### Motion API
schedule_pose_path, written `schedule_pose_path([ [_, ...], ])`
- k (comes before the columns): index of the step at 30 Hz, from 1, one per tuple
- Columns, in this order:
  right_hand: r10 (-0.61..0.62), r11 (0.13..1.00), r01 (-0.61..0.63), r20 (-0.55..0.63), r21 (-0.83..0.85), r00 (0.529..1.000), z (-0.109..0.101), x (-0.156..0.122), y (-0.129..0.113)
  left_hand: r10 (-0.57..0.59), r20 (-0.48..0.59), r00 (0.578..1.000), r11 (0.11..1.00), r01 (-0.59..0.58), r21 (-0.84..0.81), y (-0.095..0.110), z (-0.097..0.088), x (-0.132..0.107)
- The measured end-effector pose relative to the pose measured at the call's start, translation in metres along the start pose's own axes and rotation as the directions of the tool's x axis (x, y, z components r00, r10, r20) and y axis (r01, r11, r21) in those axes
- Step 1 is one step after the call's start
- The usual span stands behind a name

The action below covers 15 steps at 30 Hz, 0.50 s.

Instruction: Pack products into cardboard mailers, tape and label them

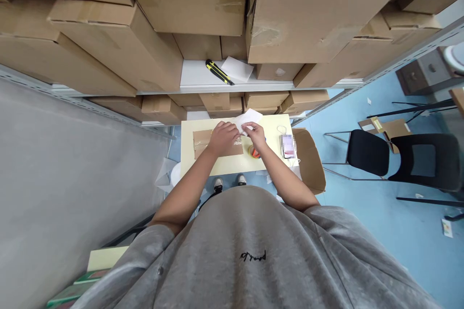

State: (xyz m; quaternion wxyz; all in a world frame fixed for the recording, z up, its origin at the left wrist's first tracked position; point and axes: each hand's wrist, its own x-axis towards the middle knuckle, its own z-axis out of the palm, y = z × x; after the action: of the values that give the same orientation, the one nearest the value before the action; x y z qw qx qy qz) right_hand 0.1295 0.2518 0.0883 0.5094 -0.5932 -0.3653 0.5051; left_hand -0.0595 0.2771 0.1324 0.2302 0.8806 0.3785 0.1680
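A small sheet of white paper is held above the pale table, between my two hands. My right hand pinches its near edge between thumb and fingers. At the sheet's left corner, my left hand has its fingers bent and drawn together; their tips are partly hidden. Beneath the left hand lies a flat brown cardboard package with shiny clear tape across it, partly covered by the hand. A roll of tape with an orange-red core sits by my right wrist, partly hidden.
A phone with a white cable lies at the table's right end. Beside it stands an open cardboard box. Shelves ahead carry many cartons, a yellow-black utility knife and white paper. A black chair stands right.
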Motion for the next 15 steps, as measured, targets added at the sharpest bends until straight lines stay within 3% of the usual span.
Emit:
schedule_pose_path([
  [4, -0.036, 0.991, 0.027, -0.071, -0.13, 0.997, 0.001, 0.001, -0.003, -0.167, -0.033, 0.985, 0.986, 0.167, 0.009, 0.006, 0.015, -0.002],
  [8, -0.09, 0.978, 0.072, -0.084, -0.195, 0.992, 0.004, -0.001, -0.009, -0.376, -0.133, 0.917, 0.926, 0.371, -0.065, 0.008, 0.026, 0.001],
  [12, -0.115, 0.971, 0.095, -0.078, -0.22, 0.99, 0.006, -0.004, -0.012, -0.495, -0.165, 0.853, 0.842, 0.425, -0.332, -0.006, 0.031, 0.012],
  [15, -0.111, 0.975, 0.09, -0.095, -0.203, 0.989, 0.008, -0.005, -0.011, -0.521, -0.107, 0.847, 0.751, 0.396, -0.528, -0.025, 0.032, 0.022],
])
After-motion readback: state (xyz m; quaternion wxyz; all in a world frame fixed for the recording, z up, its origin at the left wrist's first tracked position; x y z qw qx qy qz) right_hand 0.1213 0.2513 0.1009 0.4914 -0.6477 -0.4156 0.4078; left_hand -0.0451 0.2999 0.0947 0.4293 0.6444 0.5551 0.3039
